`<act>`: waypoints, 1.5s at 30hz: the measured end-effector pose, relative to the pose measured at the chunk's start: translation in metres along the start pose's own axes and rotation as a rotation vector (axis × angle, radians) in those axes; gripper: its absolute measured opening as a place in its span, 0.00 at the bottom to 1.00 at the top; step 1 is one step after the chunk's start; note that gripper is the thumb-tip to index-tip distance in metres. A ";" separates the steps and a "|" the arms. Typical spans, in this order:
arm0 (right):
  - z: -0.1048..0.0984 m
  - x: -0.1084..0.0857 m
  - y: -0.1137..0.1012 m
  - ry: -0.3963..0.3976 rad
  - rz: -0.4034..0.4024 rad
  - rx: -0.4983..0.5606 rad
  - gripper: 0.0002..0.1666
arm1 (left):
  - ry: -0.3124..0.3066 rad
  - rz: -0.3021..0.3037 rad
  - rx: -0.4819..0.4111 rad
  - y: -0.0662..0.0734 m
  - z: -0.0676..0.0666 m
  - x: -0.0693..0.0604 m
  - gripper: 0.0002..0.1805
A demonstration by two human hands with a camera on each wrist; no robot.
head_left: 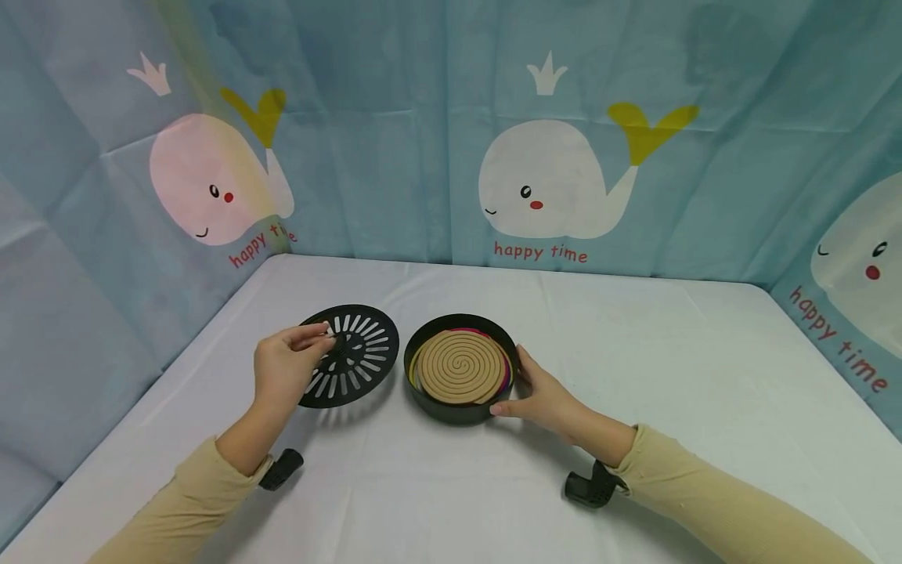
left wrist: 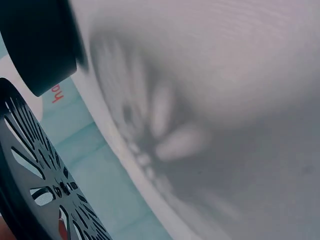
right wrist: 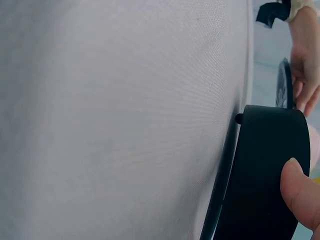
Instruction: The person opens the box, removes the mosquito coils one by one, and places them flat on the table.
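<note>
A round black slotted lid point(head_left: 373, 356) is held off the table, tilted, by my left hand point(head_left: 285, 368), whose thumb and fingers pinch its centre knob. Right of it, a round black container point(head_left: 451, 413) holds a tan spiral coil point(head_left: 461, 366), with thin yellow and magenta edges showing around the coil. My right hand point(head_left: 546, 399) grips the container's right side, thumb at the front and fingers behind. The left wrist view shows the slotted lid point(left wrist: 45, 170) beside the container point(left wrist: 40, 45). In the right wrist view the thumb point(right wrist: 300, 192) presses the container's dark wall point(right wrist: 265, 165).
A white cloth point(head_left: 634, 360) covers the table. Behind it hangs a light blue curtain point(head_left: 395, 172) printed with whales. A black wrist device point(head_left: 282, 470) sits at the left wrist and another point(head_left: 590, 487) at the right.
</note>
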State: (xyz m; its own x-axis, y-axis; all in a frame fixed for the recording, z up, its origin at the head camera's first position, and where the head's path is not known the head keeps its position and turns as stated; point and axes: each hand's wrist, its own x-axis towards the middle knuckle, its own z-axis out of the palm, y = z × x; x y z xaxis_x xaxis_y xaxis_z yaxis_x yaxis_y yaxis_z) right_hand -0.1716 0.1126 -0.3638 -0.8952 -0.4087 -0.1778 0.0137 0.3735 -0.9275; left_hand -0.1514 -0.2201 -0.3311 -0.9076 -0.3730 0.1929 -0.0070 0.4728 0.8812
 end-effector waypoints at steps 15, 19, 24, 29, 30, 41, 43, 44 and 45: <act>0.001 0.002 0.001 0.018 0.024 -0.006 0.66 | -0.062 -0.099 0.002 -0.019 0.002 0.012 0.18; 0.001 0.003 0.001 0.019 0.027 -0.004 0.66 | -0.072 -0.116 0.001 -0.022 0.000 0.015 0.18; 0.001 0.002 0.000 0.019 0.029 -0.004 0.66 | -0.092 -0.110 0.033 -0.025 0.000 0.019 0.17; 0.001 0.002 0.001 0.019 0.031 -0.002 0.65 | -0.103 -0.119 0.069 -0.026 0.001 0.021 0.17; 0.001 0.002 0.001 0.018 0.030 -0.002 0.65 | -0.104 -0.123 0.076 -0.026 0.001 0.022 0.17; 0.000 0.003 0.002 0.019 0.037 0.004 0.66 | -0.136 -0.194 0.068 -0.025 0.002 0.024 0.18; 0.000 0.003 0.002 0.017 0.033 0.011 0.65 | -0.139 -0.198 0.058 -0.025 0.001 0.024 0.18; 0.000 0.003 0.002 0.017 0.035 0.012 0.65 | -0.138 -0.198 0.054 -0.025 0.001 0.024 0.18; 0.000 0.003 0.002 0.017 0.040 0.010 0.66 | -0.138 -0.199 0.052 -0.024 0.000 0.024 0.18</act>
State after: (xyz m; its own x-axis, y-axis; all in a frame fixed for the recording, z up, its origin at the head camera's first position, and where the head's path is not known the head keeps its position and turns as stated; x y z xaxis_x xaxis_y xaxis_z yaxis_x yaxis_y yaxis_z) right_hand -0.1741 0.1124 -0.3659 -0.9015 -0.3792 -0.2089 0.0538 0.3806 -0.9232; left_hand -0.1730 -0.2404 -0.3482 -0.9349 -0.3518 -0.0466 -0.2099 0.4424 0.8719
